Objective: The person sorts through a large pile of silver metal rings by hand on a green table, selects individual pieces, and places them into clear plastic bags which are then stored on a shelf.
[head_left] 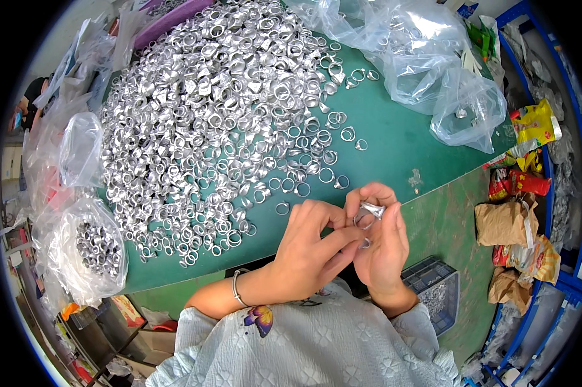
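Observation:
Close to the table's front edge, my two hands meet over a few silver rings (372, 209). My right hand (382, 248) is half curled, palm up, with the rings held between its fingers and thumb. From the left, my left hand (311, 248) reaches in with thumb and fingers pinched at a small ring (366, 243) by the right palm. Its fingertips partly hide what they grip. Beyond the hands a large heap of silver rings (207, 97) spreads over the green table (401, 122), with several single rings (326, 175) lying loose at its near right side.
Clear plastic bags (465, 106) lie at the table's far right. Another bag of rings (97, 248) sits at the left edge. A grey crate (455, 297) holding small pieces stands below on the right. Snack packets (536, 122) and blue shelving (565, 284) line the right side.

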A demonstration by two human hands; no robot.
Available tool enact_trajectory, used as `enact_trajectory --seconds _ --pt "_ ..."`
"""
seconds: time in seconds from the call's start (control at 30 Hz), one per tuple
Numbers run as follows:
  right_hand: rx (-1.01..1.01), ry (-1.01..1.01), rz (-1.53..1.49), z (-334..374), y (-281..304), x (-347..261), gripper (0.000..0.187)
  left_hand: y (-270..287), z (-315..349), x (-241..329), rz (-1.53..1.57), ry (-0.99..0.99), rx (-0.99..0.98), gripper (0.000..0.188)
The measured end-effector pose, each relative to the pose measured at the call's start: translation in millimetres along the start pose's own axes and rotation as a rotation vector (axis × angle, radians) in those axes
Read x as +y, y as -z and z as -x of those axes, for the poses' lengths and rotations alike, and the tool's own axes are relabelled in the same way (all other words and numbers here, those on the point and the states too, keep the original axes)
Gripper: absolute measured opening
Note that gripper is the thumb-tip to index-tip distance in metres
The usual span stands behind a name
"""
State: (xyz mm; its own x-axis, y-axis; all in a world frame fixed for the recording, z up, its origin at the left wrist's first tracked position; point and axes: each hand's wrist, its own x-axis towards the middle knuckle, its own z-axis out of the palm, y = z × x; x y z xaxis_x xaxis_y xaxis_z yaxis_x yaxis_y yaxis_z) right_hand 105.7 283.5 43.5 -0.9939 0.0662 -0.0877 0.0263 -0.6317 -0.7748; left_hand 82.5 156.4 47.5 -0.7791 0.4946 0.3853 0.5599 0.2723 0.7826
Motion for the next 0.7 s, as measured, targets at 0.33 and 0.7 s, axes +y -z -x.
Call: enact_trajectory --seconds 0.33,0.7 --pt "0.072 0.001 0.055 1.6 0.4 3.9 0.045 0.3 2.5 -5.6 0.816 0.406 0.158 0.016" --pt "-0.213 0.069 0.389 1.3 16.3 3.5 0.025 7.8 6.3 -12.2 1.301 0.724 0.12 0.013"
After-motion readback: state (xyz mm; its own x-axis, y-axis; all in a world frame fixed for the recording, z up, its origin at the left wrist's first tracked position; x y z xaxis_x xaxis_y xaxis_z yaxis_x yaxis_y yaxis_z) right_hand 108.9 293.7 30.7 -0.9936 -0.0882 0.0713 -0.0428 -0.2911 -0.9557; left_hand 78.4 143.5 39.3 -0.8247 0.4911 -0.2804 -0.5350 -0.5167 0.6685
